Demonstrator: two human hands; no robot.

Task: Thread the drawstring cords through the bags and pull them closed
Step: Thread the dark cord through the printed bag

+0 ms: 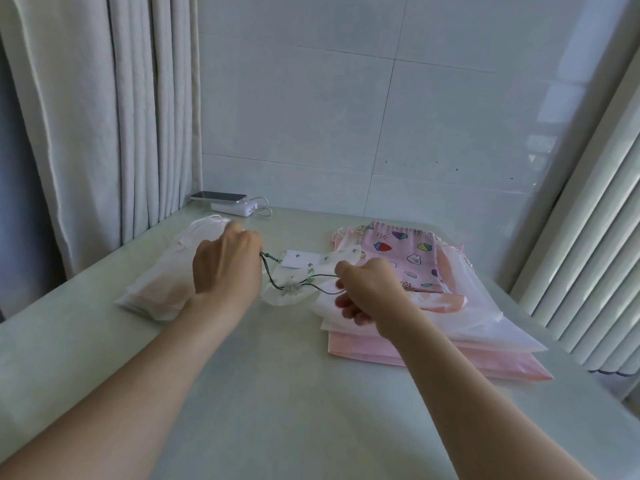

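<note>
Dark cord (273, 284) runs side to side through the gathered leaf-print bag (287, 301) on the surface (277, 375) between the hands; left hand (227, 265) pinches one end, right hand (370, 289) the other, so tightening means pulling apart

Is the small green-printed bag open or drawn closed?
Drawn closed: the green-printed bag bunches where the dark cord runs to the left hand and right hand.
</note>
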